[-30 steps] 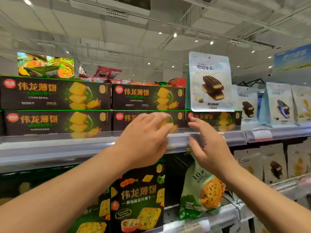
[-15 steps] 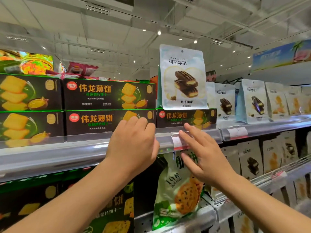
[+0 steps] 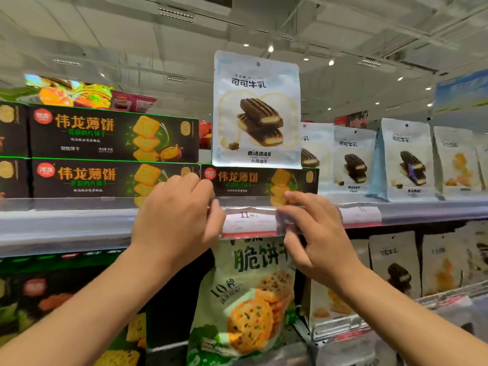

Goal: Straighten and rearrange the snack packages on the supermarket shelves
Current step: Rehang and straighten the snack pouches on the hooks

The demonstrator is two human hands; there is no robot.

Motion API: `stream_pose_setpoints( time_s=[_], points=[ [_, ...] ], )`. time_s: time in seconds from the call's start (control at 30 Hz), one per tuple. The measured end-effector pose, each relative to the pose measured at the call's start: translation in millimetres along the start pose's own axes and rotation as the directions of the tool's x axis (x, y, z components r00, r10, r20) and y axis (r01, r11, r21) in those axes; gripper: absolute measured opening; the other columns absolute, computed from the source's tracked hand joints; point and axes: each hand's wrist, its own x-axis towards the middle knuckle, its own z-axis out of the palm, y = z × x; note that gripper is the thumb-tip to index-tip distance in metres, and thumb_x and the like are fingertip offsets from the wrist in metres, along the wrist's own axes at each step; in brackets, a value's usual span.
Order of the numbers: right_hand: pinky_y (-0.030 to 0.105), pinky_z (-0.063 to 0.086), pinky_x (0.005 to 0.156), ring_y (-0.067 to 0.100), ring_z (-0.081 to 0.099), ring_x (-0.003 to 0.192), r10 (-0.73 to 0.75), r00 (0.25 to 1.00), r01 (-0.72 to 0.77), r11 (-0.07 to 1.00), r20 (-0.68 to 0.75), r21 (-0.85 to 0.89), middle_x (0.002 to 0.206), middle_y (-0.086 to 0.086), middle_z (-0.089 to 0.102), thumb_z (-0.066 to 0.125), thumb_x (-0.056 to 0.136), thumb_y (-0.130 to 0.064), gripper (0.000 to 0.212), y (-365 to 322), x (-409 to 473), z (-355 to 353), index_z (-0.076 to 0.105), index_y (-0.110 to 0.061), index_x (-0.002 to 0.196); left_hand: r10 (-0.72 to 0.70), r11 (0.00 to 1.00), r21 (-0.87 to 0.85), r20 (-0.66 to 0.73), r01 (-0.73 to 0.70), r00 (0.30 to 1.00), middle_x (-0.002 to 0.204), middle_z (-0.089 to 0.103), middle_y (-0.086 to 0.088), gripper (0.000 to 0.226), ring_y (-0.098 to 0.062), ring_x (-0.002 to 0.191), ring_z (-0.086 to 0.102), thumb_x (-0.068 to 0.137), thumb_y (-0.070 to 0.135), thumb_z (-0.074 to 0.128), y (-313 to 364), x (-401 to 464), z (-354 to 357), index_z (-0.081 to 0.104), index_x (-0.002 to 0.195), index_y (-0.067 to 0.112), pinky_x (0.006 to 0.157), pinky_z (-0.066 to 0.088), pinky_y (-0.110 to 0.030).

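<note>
While both hands work at the shelf rail (image 3: 79, 228), stock reads thus. Left hand (image 3: 177, 220): grip curled, fingertips pinching the price tag (image 3: 249, 221) at its nine o'clock edge. Right hand (image 3: 317, 239): grip pinching the same tag at three o'clock. White cocoa pouch (image 3: 256, 109): upright atop the lone green cracker box (image 3: 260, 182), at twelve o'clock from the tag. Risk, as judged: a jolt to the rail could topple that perched pouch; a hard tug could tear the tag.
</note>
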Motion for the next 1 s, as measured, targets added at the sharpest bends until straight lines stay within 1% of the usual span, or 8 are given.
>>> stream_pose_setpoints(
  time_s=[0.27,0.37,0.47,0.57,0.63,0.7,0.8,1.0],
  points=[
    [0.043,0.047,0.086,0.025,0.057,0.100,-0.209,0.977,0.201,0.969,0.042,0.146,0.108,0.006,0.068,0.054,0.081,-0.026,0.028,25.7,23.5,-16.9,0.074,-0.012,0.094,-0.142,0.990,-0.029,-0.046,0.141,0.989,0.071,0.056,-0.005,0.025,-0.027,0.067,0.051,0.086,0.031,0.050,44.4,17.0,14.9,0.059,0.075,0.011,0.062,0.043,-0.043],
    [0.041,0.050,0.080,0.021,0.060,0.091,-0.226,0.970,0.240,0.936,-0.085,0.256,0.096,0.006,0.069,0.054,0.080,-0.018,0.024,35.2,44.7,-29.4,0.072,-0.006,0.090,-0.139,0.990,0.016,-0.041,0.139,0.989,0.065,0.052,-0.001,0.023,-0.025,0.061,0.048,0.086,0.031,0.053,50.8,12.7,19.3,0.056,0.074,0.013,0.059,0.043,-0.044],
    [0.031,0.047,0.079,0.014,0.053,0.091,0.059,0.975,0.029,0.921,-0.213,0.388,0.099,-0.003,0.059,0.060,0.080,-0.021,0.028,44.9,82.4,-39.2,0.064,-0.011,0.105,-0.139,0.989,0.054,-0.039,0.141,0.990,0.063,0.048,0.002,0.021,-0.022,0.057,0.044,0.085,0.034,0.054,49.1,12.2,19.9,0.053,0.074,0.016,0.056,0.042,-0.041],
    [0.032,0.044,0.086,0.017,0.050,0.112,0.401,0.903,-0.415,0.722,0.154,0.553,0.129,-0.001,0.050,0.070,0.079,-0.046,0.074,52.2,122.6,-37.6,0.038,-0.019,0.140,-0.156,0.986,0.052,-0.027,0.158,0.987,0.064,0.046,0.003,0.022,-0.022,0.058,0.044,0.085,0.035,0.053,49.9,13.1,18.9,0.050,0.073,0.017,0.055,0.042,-0.040],
    [0.039,0.046,0.092,0.025,0.049,0.121,0.443,0.795,-0.604,0.528,0.414,0.597,0.145,0.009,0.042,0.077,0.074,-0.053,0.097,55.6,141.8,-31.2,0.023,-0.023,0.149,-0.162,0.985,0.053,-0.030,0.163,0.986,0.064,0.045,0.003,0.023,-0.021,0.058,0.043,0.084,0.037,0.051,50.1,12.6,18.7,0.049,0.073,0.018,0.055,0.042,-0.039],
    [0.045,0.047,0.096,0.029,0.049,0.124,0.439,0.741,-0.670,0.449,0.508,0.590,0.149,0.013,0.039,0.081,0.070,-0.052,0.105,56.4,152.3,-24.8,0.022,-0.020,0.151,-0.168,0.984,0.060,-0.034,0.170,0.985,0.063,0.043,0.004,0.023,-0.021,0.057,0.042,0.084,0.038,0.049,50.1,13.0,18.2,0.049,0.073,0.018,0.055,0.041,-0.037],
    [0.035,0.048,0.070,0.022,0.057,0.111,0.412,0.733,-0.679,0.404,0.541,0.613,0.135,0.008,0.055,0.086,0.068,-0.041,0.090,56.4,158.7,-18.3,0.041,-0.013,0.141,-0.167,0.982,0.077,-0.037,0.170,0.985,0.063,0.043,0.004,0.023,-0.021,0.057,0.042,0.083,0.037,0.051,50.6,13.1,17.4,0.050,0.073,0.017,0.054,0.040,-0.036],
    [0.034,0.052,0.074,0.021,0.068,0.097,0.371,0.777,-0.627,0.386,0.509,0.676,0.100,0.003,0.073,0.086,0.069,-0.016,0.046,58.8,160.5,-29.4,0.064,-0.013,0.109,-0.149,0.985,0.082,-0.033,0.151,0.988,0.063,0.045,0.001,0.022,-0.024,0.057,0.043,0.081,0.034,0.055,51.2,13.3,17.9,0.051,0.073,0.014,0.054,0.042,-0.038]
  ],
)
